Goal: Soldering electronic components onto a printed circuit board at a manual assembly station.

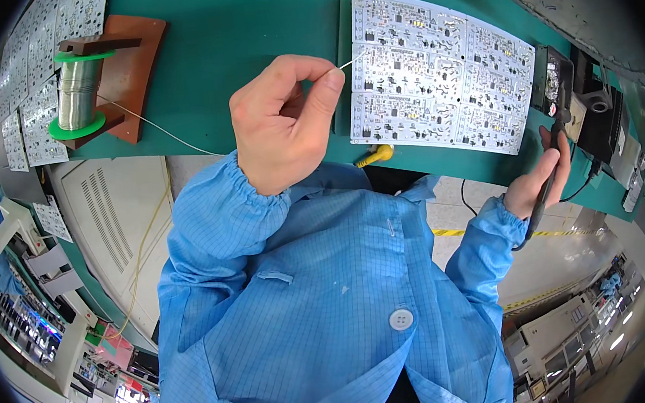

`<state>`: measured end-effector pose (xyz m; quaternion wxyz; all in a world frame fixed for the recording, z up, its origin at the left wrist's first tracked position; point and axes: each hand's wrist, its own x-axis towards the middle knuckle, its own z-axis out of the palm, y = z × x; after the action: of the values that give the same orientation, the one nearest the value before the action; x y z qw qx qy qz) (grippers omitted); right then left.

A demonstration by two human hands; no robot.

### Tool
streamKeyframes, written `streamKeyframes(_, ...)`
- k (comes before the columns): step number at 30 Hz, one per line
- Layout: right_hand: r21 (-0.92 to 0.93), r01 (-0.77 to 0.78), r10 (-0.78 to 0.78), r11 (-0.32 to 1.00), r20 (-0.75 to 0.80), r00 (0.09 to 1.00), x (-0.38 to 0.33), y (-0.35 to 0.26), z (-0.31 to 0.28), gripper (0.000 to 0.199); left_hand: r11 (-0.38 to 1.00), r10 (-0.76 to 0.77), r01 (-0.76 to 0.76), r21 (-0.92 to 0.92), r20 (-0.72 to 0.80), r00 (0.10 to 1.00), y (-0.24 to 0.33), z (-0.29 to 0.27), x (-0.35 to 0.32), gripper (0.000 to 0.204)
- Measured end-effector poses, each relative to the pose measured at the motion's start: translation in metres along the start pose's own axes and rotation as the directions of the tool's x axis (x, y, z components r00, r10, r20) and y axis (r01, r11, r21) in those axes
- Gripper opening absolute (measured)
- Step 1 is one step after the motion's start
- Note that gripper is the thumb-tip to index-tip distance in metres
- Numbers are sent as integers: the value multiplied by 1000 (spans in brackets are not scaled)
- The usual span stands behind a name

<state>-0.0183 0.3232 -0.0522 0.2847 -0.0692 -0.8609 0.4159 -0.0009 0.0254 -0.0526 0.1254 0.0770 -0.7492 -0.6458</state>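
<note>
Pinching the wire (354,60) between thumb and forefinger, the left hand (285,124) hung just left of the board (446,75), the short free end pointing at the board's left edge; whether it touched could not be told. More wire ran from the spool (78,92), at the far left of the green bench (246,24), toward the left sleeve (219,203). The right hand (534,183) was closed round the dark handle of the iron (540,204), whose front end was beside the box (555,83) right of the board; its tip could not be made out. The wire looked light, thin and soft, likely to bend if pushed, so a pinch close behind the free end seemed the best hold. The iron looked light and stiff, best gripped by its handle alone, since the metal end might be hot. The board, lying face up between the hands, seemed thin, rigid and fragile across its crowded small parts, and its bare edges looked the safest place for fingers.
</note>
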Motion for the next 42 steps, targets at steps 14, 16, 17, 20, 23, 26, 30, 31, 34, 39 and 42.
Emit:
streamKeyframes(14, 72, 5, -14, 997, 119, 993, -17, -14, 8, 41, 999, -38, 38, 9, -3, 999, 2, 5, -15, 2)
streamKeyframes(16, 103, -2, -12, 995, 128, 992, -21, -14, 12, 44, 999, -41, 41, 13, 3, 999, 2, 6, -15, 3)
streamKeyframes(17, 131, -11, -6, 991, 127, 992, -21, -11, 12, 48, 999, -34, 34, 14, 3, 999, 2, 6, -15, 3)
streamKeyframes(20, 140, -15, -2, 990, 115, 993, -22, -14, 14, 47, 1000, -19, 19, 14, 2, 1000, 1, 6, -14, 3)
streamKeyframes(23, 140, -9, -6, 990, 108, 994, -24, -16, 16, 47, 999, -22, 22, 24, 17, 1000, 1, 3, -12, 4)
streamKeyframes(26, 132, 7, -20, 991, 101, 995, -25, -16, 17, 47, 999, -42, 42, 23, 15, 999, 4, 2, -13, 5)
streamKeyframes(30, 147, 35, -52, 988, 112, 992, -25, -13, 15, 47, 999, -52, 51, 12, 18, 999, 4, 4, -14, 5)
streamKeyframes(31, 145, 33, -50, 989, 117, 992, -25, -12, 14, 48, 999, -53, 53, 8, 20, 998, 5, 4, -14, 6)
streamKeyframes(34, 141, 29, -47, 990, 124, 991, -24, -10, 13, 48, 998, -59, 59, 1, 27, 998, 7, 5, -14, 6)
streamKeyframes(39, 138, 38, -57, 990, 134, 989, -23, -9, 12, 49, 997, -74, 74, 6, 43, 996, 8, 6, -14, 6)
streamKeyframes(42, 136, 46, -65, 990, 137, 988, -22, -8, 12, 49, 998, -62, 62, 6, 35, 997, 8, 6, -12, 6)
